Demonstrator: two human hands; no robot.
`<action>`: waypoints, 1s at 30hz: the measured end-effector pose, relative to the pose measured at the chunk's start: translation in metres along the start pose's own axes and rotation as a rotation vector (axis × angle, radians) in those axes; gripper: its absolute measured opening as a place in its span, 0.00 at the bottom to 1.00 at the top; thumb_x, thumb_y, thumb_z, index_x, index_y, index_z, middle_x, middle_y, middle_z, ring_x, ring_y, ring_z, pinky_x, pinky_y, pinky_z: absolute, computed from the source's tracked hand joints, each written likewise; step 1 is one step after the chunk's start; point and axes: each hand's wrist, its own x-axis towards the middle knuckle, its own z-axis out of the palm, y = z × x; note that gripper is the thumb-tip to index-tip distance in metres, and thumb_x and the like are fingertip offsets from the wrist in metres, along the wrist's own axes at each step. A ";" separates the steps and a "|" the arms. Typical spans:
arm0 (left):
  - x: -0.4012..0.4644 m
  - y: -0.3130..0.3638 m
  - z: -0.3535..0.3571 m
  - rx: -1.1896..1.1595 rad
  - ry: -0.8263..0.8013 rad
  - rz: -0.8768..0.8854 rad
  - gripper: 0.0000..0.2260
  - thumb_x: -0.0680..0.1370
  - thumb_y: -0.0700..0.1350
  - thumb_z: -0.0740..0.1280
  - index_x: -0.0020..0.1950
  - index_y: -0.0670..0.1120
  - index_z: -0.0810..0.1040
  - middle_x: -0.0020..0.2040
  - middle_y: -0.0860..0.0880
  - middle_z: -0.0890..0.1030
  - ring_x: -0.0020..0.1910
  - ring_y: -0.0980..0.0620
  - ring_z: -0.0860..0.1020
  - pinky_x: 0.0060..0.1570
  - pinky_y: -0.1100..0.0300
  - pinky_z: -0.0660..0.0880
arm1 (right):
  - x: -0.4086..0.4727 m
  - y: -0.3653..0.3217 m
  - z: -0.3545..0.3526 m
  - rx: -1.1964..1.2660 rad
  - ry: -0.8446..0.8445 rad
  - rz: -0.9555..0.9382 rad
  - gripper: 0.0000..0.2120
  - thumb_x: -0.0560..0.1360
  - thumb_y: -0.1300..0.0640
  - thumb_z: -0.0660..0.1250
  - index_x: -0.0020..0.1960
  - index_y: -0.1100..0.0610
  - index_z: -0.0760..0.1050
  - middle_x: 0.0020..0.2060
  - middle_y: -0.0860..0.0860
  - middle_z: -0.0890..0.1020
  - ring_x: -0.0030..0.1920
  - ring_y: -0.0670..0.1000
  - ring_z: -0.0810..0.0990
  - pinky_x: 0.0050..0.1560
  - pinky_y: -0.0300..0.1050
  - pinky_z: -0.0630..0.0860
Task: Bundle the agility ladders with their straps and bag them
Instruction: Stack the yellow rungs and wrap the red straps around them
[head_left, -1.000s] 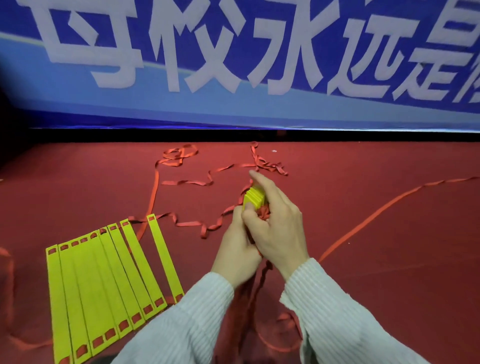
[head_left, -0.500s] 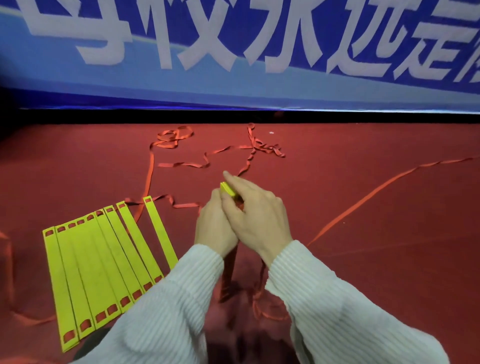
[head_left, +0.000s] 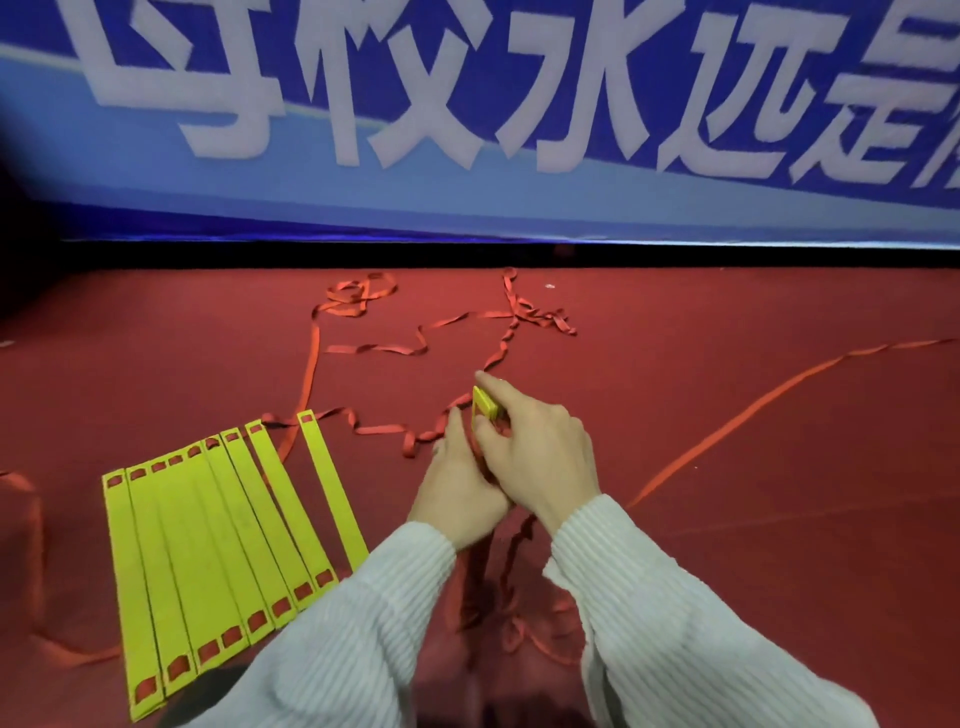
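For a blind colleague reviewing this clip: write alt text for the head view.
Two hands in white ribbed sleeves meet over a red floor, the right hand gripping a small stack of yellow rungs, the left hand pressed beside it. Fanned yellow ladder rungs lie at left, with loose red straps strewn beyond.

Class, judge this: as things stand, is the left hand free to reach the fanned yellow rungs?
Probably not yet: the left hand grips the stacked rungs with the right hand. The fanned rungs lie uncovered nearby.

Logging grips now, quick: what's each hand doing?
Left hand: gripping the red strap at the bundle.
Right hand: gripping the stacked yellow rungs.
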 end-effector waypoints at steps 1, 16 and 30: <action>0.003 -0.005 0.002 0.014 -0.032 -0.021 0.57 0.62 0.64 0.75 0.83 0.52 0.48 0.76 0.49 0.70 0.77 0.48 0.67 0.73 0.45 0.69 | 0.004 0.001 -0.004 -0.006 -0.009 0.017 0.24 0.78 0.44 0.61 0.74 0.33 0.65 0.59 0.51 0.85 0.58 0.64 0.81 0.56 0.57 0.78; -0.028 0.045 -0.006 -0.051 0.250 0.243 0.23 0.74 0.53 0.73 0.59 0.60 0.61 0.47 0.55 0.82 0.47 0.47 0.84 0.43 0.50 0.77 | 0.007 0.011 -0.050 0.268 0.226 -0.237 0.20 0.72 0.32 0.69 0.60 0.38 0.80 0.53 0.35 0.84 0.55 0.39 0.81 0.57 0.49 0.79; -0.041 0.076 -0.026 -0.600 -0.132 0.367 0.22 0.72 0.38 0.76 0.65 0.42 0.75 0.56 0.43 0.86 0.53 0.50 0.84 0.54 0.59 0.79 | 0.015 0.019 -0.079 0.917 0.327 -0.185 0.18 0.81 0.43 0.63 0.58 0.54 0.85 0.48 0.51 0.88 0.49 0.48 0.86 0.49 0.50 0.81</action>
